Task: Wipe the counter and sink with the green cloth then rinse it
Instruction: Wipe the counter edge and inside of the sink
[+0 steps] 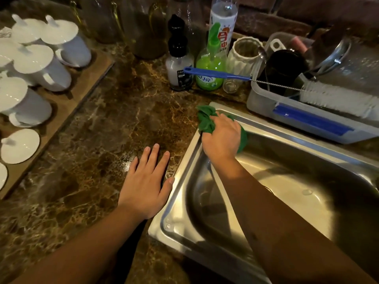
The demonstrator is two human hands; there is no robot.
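Marbled desk bearing left hand, flat, fingers straight, holding nothing. Steel sink rim under green cloth, bunched at far left corner, gripped by right hand, fingers curled round it. Risk: wide sweep toppling bottles behind.

the surface lies open between the tray of white cups at left and the sink; bottles and a dish rack crowd the back edge, the basin stays open for a hand
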